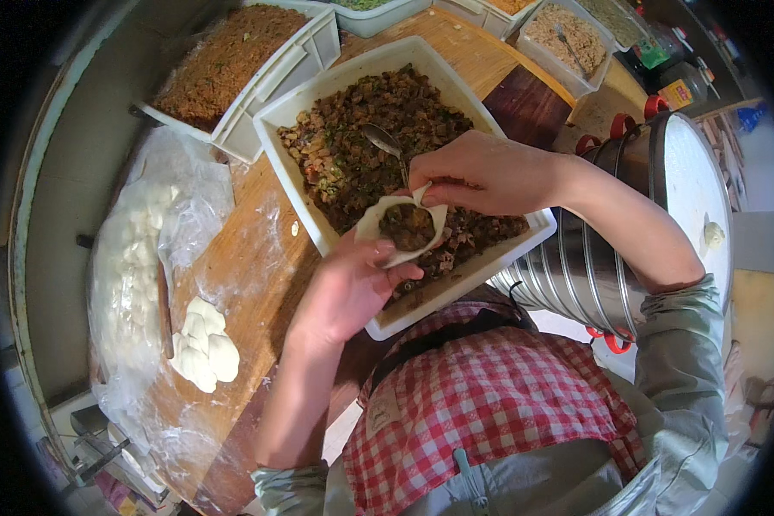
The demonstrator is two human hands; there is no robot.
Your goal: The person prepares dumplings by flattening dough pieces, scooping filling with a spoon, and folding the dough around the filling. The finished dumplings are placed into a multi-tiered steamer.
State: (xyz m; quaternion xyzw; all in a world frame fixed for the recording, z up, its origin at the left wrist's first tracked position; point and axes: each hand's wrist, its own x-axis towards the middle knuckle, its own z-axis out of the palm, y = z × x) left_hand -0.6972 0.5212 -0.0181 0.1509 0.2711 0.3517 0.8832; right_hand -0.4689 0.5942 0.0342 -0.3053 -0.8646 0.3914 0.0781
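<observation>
My left hand (355, 284) cups a round dough wrapper (369, 226) with a mound of chopped brown filling (407, 227) in its middle. At the wrapper's far edge, the fingers of my right hand (484, 173) pinch the dough into a raised fold. Beneath both hands stands a white plastic tub (419, 48) of chopped filling with green bits. A metal spoon (382, 138) rests in that filling, its handle running under my right fingers; whether they touch it I cannot tell.
Flattened dough wrappers (205, 345) lie beside a wooden rolling pin (164, 309) on the floured table. Plastic sheeting covers dough pieces (135, 277) at left. Another tub of reddish-brown filling (232, 64) stands behind. Stacked metal steamers (580, 271) with red handles are close on the right.
</observation>
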